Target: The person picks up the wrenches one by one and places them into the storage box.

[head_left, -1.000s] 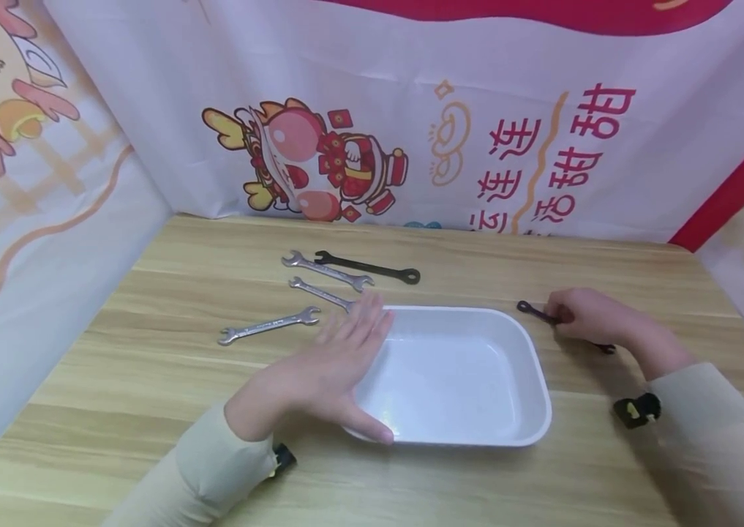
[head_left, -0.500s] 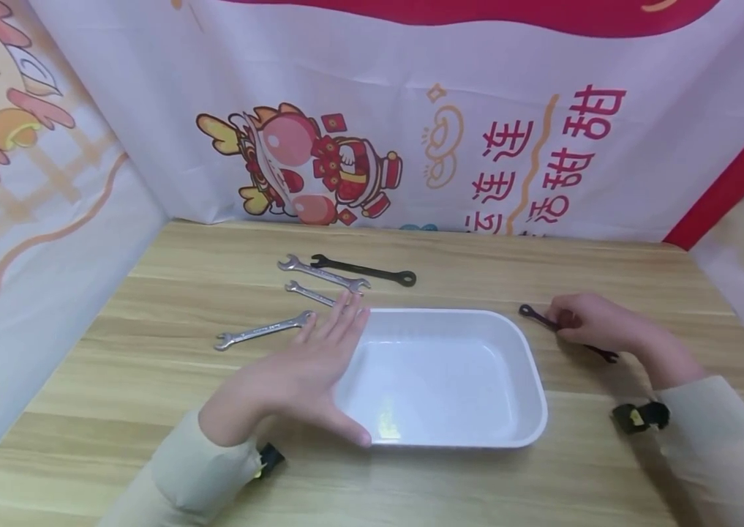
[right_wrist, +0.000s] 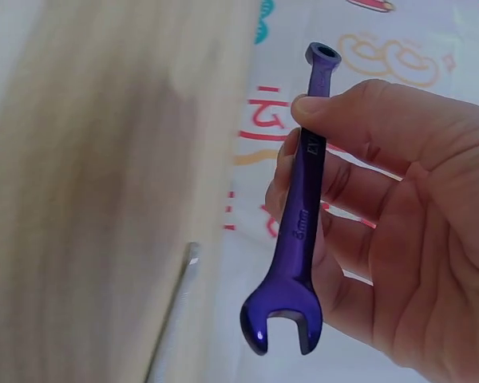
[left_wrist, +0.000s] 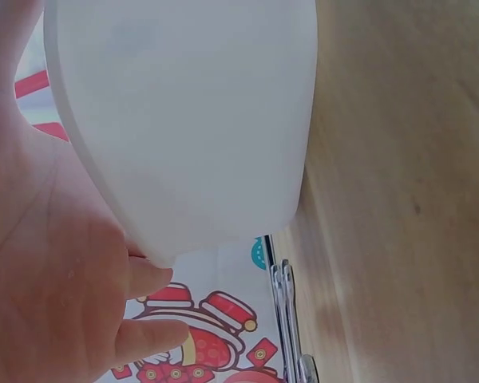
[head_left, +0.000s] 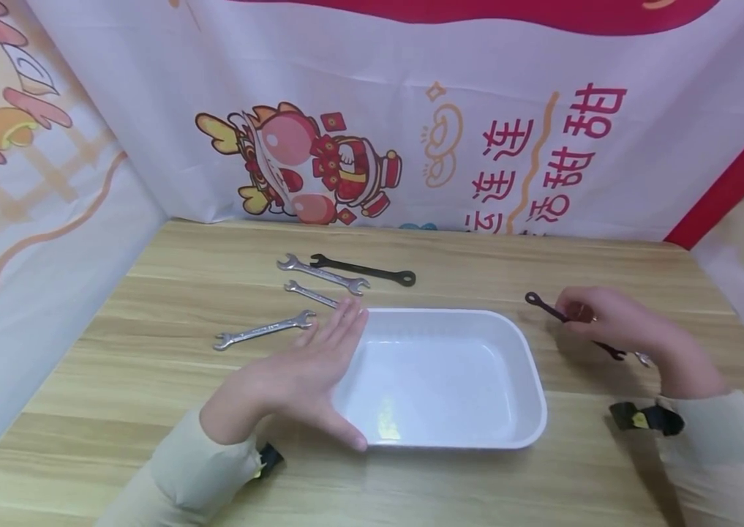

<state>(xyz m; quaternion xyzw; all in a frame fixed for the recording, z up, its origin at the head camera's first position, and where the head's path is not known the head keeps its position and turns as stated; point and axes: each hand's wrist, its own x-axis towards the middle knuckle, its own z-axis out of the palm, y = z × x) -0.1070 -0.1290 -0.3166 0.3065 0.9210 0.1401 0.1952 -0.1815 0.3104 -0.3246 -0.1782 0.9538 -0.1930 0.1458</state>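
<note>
My right hand [head_left: 622,322] pinches a dark combination wrench [right_wrist: 297,215] between thumb and fingers. Seen from the right wrist, the wrench looks purple, marked 8mm, its open end nearest the camera, and it is off the table. Below that hand lies a silver wrench [right_wrist: 174,315], mostly hidden in the head view, where only one end shows. My left hand [head_left: 292,388] is spread along the left side of a white tray [head_left: 538,380], fingers at the far corner and thumb at the near one. The tray's outer wall [left_wrist: 184,120] fills much of the left wrist view.
Left of the tray and behind it, a black wrench [head_left: 363,271] lies beside a silver open-end wrench [head_left: 322,274], a smaller silver wrench [head_left: 309,293] and another silver wrench [head_left: 265,331]. A printed cloth [head_left: 464,66] hangs at the back of the wooden table [head_left: 451,487].
My right hand has lifted the dark wrench and shifted slightly right, uncovering the end of a silver wrench. My left hand and the tray moved slightly left in view, then stayed put.
</note>
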